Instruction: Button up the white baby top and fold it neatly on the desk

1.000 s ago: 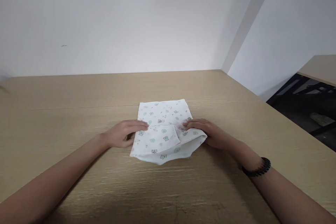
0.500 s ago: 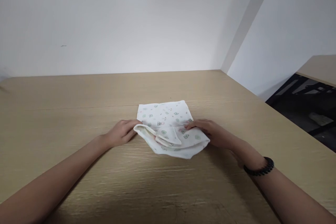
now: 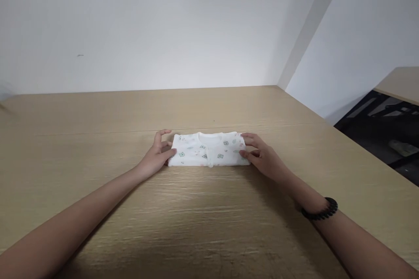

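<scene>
Neatly, the folded garment (image 3: 216,152) lay between the left hand (image 3: 154,158) and the right hand (image 3: 266,157), touching both. Each thumb rested on the end beside it, fingers partly spread; whether either hand pinched, I couldn't tell. Light, matched pressure seemed best for keeping both ends square.

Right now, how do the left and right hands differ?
The left hand holds its index finger clear of the folded garment; the right hand has its own at the far corner. The left wrist is bare; the right wrist wears a black band. Both hands touch the garment.
</scene>
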